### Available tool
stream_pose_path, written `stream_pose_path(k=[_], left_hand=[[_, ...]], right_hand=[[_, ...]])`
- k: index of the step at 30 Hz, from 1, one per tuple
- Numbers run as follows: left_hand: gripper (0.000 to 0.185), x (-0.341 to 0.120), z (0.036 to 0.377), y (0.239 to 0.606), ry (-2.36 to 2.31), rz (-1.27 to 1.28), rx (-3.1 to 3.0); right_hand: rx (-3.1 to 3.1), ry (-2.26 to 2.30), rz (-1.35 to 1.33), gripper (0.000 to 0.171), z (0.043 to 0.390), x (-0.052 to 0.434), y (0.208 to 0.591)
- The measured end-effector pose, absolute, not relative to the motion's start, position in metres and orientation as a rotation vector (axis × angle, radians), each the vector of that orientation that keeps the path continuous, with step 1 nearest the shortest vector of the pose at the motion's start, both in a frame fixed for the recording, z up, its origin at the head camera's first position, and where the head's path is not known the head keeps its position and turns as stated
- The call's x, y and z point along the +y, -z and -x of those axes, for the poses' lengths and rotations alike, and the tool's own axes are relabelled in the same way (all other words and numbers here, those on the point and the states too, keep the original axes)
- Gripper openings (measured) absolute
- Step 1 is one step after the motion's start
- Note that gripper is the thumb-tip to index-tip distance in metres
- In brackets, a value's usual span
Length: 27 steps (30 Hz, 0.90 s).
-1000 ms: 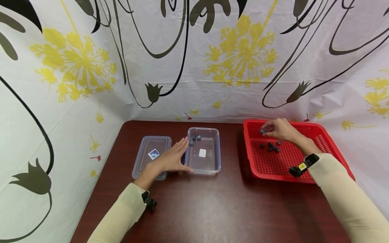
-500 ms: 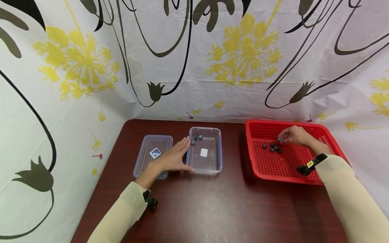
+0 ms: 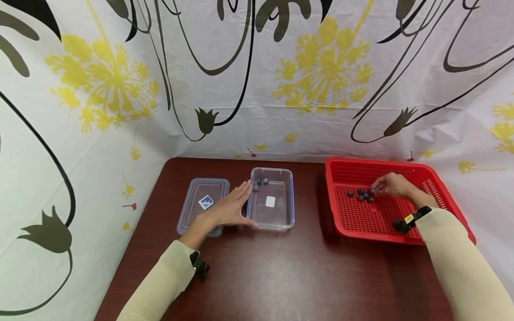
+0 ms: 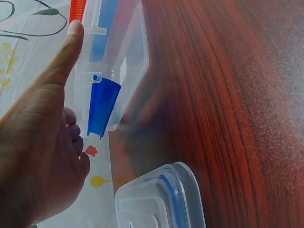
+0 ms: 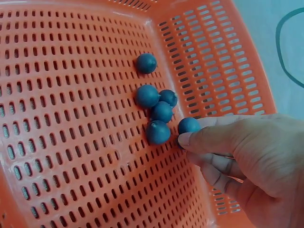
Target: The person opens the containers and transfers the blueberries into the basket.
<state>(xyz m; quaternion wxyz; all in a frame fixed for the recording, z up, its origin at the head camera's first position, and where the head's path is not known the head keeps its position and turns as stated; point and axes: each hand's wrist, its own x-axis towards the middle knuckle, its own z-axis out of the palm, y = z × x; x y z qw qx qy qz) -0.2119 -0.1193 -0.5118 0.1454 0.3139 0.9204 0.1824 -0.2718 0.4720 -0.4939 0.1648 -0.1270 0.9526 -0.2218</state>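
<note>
In the red basket (image 3: 377,223), my right hand (image 3: 392,183) pinches a blueberry (image 5: 188,126) between thumb and fingers. The right wrist view shows several other blueberries (image 5: 159,132) clustered beside the fingertips, one a little apart. My left hand (image 3: 226,208) has its fingers extended along the left side of a clear container (image 3: 281,220), its thumb by the front left corner. Several blueberries (image 3: 259,181) lie in that container's back left corner. A blue clip flap (image 4: 102,107) hangs at its side in the left wrist view.
A clear lidded box or lid (image 3: 196,216) with a blue and white label lies left of the container, partly behind the left hand. The dark brown table (image 3: 297,276) meets a patterned cloth (image 3: 305,133) at back and left.
My right hand has moved right and lower into the basket. A blueberry showed at its fingertips a second ago too; I cannot tell if it is the same one. The left hand stays put.
</note>
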Motion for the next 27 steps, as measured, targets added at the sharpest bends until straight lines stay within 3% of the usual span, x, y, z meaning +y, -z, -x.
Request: stream_pose_path(k=[15, 27], left_hand=[[0.136, -0.119, 0.213, 0.512, -0.535, -0.914, 2.653], [0.136, -0.119, 0.212, 0.511, -0.538, -0.919, 2.654]], right_hand=[[2.757, 0.643, 0.329, 0.015, 0.264, 0.471, 0.489], [2.888, 0.676, 0.532, 0.017, 0.262, 0.438, 0.46]])
